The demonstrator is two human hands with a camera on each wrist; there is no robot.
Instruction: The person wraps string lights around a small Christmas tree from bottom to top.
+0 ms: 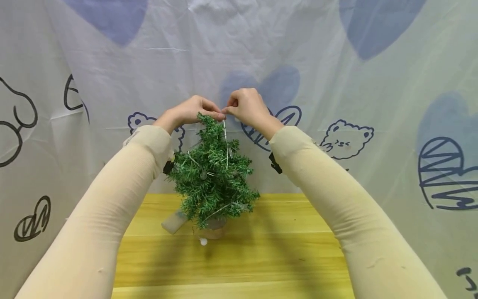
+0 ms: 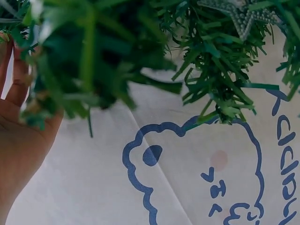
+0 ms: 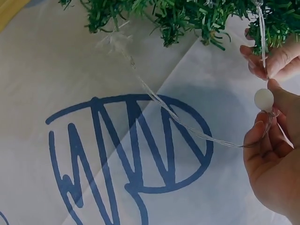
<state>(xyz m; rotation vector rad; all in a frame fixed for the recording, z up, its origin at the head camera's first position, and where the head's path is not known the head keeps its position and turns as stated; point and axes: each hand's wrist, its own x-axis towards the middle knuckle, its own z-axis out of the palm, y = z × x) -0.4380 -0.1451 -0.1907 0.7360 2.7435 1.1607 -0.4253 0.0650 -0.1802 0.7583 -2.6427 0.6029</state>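
A small green artificial Christmas tree [image 1: 214, 174] stands on the wooden table. A pale wire of string lights [image 1: 225, 139] runs down from its tip over the branches. My left hand [image 1: 192, 110] is at the treetop and pinches the wire between thumb and fingers. Close beside it, my right hand [image 1: 251, 108] pinches the same wire. In the right wrist view, a round white piece [image 3: 264, 99] sits at my right fingers, and a loop of wire [image 3: 187, 124] hangs from them. The left wrist view shows a clear star [image 2: 246, 18] among the branches.
A beige cylinder [image 1: 173, 222] lies on the wooden table [image 1: 261, 257], left of the tree's base. Near the base is a small white ball [image 1: 203, 241]. A light curtain [image 1: 317, 83] with heart and bear drawings hangs close behind.
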